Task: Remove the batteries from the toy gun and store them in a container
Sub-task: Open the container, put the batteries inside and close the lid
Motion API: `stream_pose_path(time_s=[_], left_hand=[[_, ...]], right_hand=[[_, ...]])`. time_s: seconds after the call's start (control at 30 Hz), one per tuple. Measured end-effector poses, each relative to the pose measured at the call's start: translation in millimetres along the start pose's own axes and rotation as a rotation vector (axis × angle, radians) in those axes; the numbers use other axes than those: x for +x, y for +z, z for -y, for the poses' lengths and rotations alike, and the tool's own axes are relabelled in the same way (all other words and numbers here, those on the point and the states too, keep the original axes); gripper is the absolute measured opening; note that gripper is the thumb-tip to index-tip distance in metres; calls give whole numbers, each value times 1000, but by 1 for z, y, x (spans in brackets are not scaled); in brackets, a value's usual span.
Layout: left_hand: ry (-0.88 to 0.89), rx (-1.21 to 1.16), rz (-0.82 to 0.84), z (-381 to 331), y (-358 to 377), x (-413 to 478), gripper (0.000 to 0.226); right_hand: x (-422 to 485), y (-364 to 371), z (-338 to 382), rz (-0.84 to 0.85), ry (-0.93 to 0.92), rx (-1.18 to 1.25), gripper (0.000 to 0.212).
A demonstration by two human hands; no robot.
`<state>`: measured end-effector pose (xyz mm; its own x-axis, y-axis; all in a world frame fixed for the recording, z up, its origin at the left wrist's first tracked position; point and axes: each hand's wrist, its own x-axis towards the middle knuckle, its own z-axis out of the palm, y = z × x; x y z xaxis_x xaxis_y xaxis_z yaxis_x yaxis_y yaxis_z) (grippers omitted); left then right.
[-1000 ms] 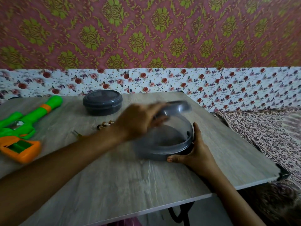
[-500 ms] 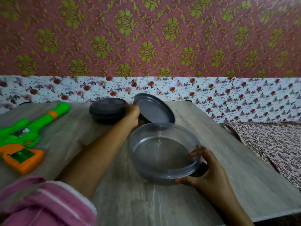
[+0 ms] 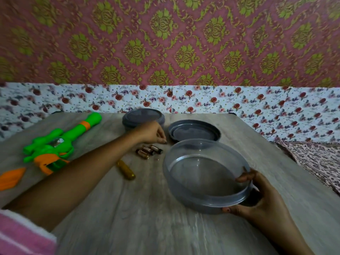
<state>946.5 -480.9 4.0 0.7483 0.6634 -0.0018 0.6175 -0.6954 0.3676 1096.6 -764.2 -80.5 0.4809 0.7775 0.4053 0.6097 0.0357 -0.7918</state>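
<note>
Wood-grain laminate, pale grey and matte, covers the table (image 3: 147, 221). On its right half sits the open container (image 3: 184, 198), a round, shallow tub of translucent grey plastic with a raised lip and a smooth, bare floor. Its lid (image 3: 193, 132), a dark grey disc, lies rim up just beyond it on the far side. A second container (image 3: 142, 117), smaller and closed, stands by the far edge.

The batteries (image 3: 149, 151), small brown cylinders with a dull metallic sheen, lie bunched together on the tabletop just left of the open container and apart from it. Near them lies a screwdriver (image 3: 126, 170) with a stubby amber handle. The toy gun (image 3: 60, 144), glossy green plastic with orange parts, lies at the far left, and a flat orange cover (image 3: 11, 178) lies nearer.

The left hand (image 3: 152, 134) hovers just beyond the batteries, fingers curled down with their tips close together; blur hides whether they pinch anything. The right hand (image 3: 257, 199) grips the open container at its near right side, fingers hooked over the lip and thumb against the wall below.

Bare tabletop spreads between the two forearms toward the near edge. A narrow strip of tabletop runs between the open container and the right edge, where a patterned cloth (image 3: 316, 162) begins. Floral paper backs the far edge.
</note>
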Motion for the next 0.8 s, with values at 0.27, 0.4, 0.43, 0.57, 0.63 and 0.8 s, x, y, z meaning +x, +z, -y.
stream_pose_path(time_s=[0.27,0.4,0.43,0.57,0.63,0.8], left_hand=[[12,78,-77,4,30,-12,34],[13,51,-108,11,37,-5,28],[17,36,-126,12,38,-5,28],[189,-236,-447,-9,31,-12,39],[316,-423,-462,-38,20,-25,48],[511,-249,164,-98,47,-45,61]], right_hand=[[-1,-1,6,-29,3,-38,80],[-2,-1,4,-19,2,-45,79],[-2,-1,4,-17,6,-43,80],[-2,0,6,-33,-13,-20,76],[-2,0,6,-37,-19,-14,75],[-2,-1,4,-22,-2,-11,76]])
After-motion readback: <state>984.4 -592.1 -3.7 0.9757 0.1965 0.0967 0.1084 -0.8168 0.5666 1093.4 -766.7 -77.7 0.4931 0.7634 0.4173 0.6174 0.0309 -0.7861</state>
